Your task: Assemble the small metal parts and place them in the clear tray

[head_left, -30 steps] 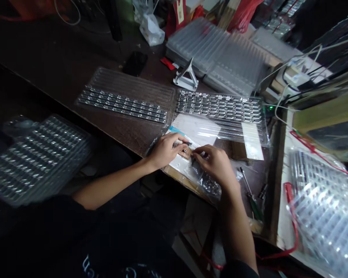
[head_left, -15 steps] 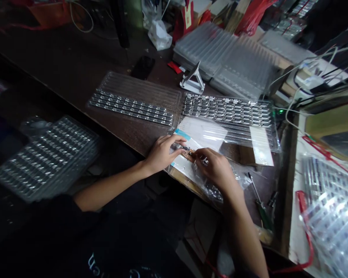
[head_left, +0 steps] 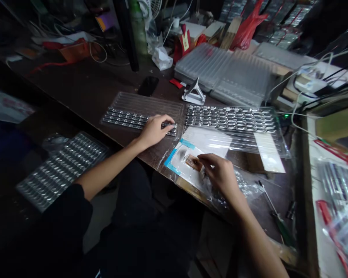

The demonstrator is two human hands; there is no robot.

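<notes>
My left hand (head_left: pixel 156 130) is over the right end of the left clear tray (head_left: pixel 150 104), its fingers curved round one of the small metallic parts (head_left: pixel 124 118) lying in rows there. My right hand (head_left: pixel 219 168) is beside a small brown block (head_left: pixel 193 162) on a white sheet edged with blue tape (head_left: pixel 171 161); its thumb and forefinger are pinched, and anything between them is too small to make out. A plastic bag of small shiny pieces (head_left: pixel 217 193) lies under and beside my right hand. The right clear tray (head_left: pixel 229 117) holds more rows of metallic parts.
A phone (head_left: pixel 148 85) and a white stand (head_left: pixel 194 94) are behind the trays, near stacked clear trays (head_left: pixel 203 63). A green-handled screwdriver (head_left: pixel 282 227) lies at the right. A stack of filled trays (head_left: pixel 63 168) is at the lower left, below the table edge.
My left hand has moved from the brown block up and left to the left tray. My right hand stays near the block. The view has shifted, so more of the table's back shows.
</notes>
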